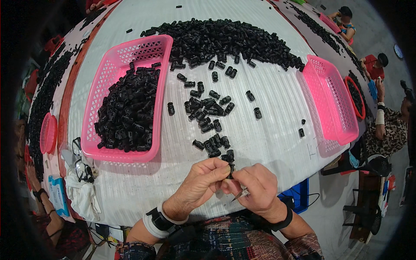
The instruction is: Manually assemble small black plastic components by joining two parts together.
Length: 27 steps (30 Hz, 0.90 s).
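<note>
Pinching a small black part (231, 170) between thumb and fingertip of the left hand (195, 185), low in the middle of the frame. Closing the right hand (258, 186) around a pointed metal tool (239, 195), with its tip aimed down and left, and thumb and fingertips bunched just beside the same part; cannot tell if touching it. Wearing a thick black band (157, 219) on the left wrist and a slimmer black strap (284, 220) on the right.

Just beyond the fingertips, can see a loose trail of black parts (214, 145) leading up to a small heap (208, 108) near the center, spread on a white table covering (268, 143). At lower left, can see glasses (82, 170) lying on a white cloth (84, 199), near a blue-and-white packet (58, 195); at lower right, past the table edge, a blue crate (302, 195).

Left of center, can see a pink basket (121, 156) loaded with matching pieces (128, 112); toward the right, a second pink basket (349, 125) along the table edge.

Farther, across the top middle, can see a broad pile (234, 41) of the same black parts. At the right edge, can make out a person in spotted clothing (385, 138), and higher up a person in red (373, 68).
</note>
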Each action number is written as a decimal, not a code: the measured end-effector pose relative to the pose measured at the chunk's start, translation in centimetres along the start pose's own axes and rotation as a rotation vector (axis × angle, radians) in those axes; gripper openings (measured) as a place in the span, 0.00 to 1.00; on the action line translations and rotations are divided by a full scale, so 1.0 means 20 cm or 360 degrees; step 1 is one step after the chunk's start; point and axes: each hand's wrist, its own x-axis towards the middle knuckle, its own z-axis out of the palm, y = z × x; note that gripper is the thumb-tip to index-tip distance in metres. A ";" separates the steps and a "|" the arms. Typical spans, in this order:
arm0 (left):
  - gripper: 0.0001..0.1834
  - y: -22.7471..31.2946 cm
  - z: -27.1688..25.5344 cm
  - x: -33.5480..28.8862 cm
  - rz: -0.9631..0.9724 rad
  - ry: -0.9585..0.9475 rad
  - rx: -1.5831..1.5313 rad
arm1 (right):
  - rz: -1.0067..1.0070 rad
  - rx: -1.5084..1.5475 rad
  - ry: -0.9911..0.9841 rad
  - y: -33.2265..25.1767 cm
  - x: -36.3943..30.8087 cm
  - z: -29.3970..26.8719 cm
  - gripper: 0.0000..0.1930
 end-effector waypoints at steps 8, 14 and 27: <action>0.06 0.02 0.02 -0.01 -0.0082 -0.0063 -0.0089 | 0.0735 0.0861 -0.0153 0.03 0.04 -0.06 0.08; 0.07 0.02 0.03 -0.01 -0.0072 -0.0083 -0.0118 | 0.0771 0.0599 -0.0339 0.05 0.04 -0.04 0.06; 0.09 0.01 0.01 0.00 -0.0081 -0.0038 -0.0056 | 0.0612 0.0399 -0.0319 0.07 0.03 -0.03 0.07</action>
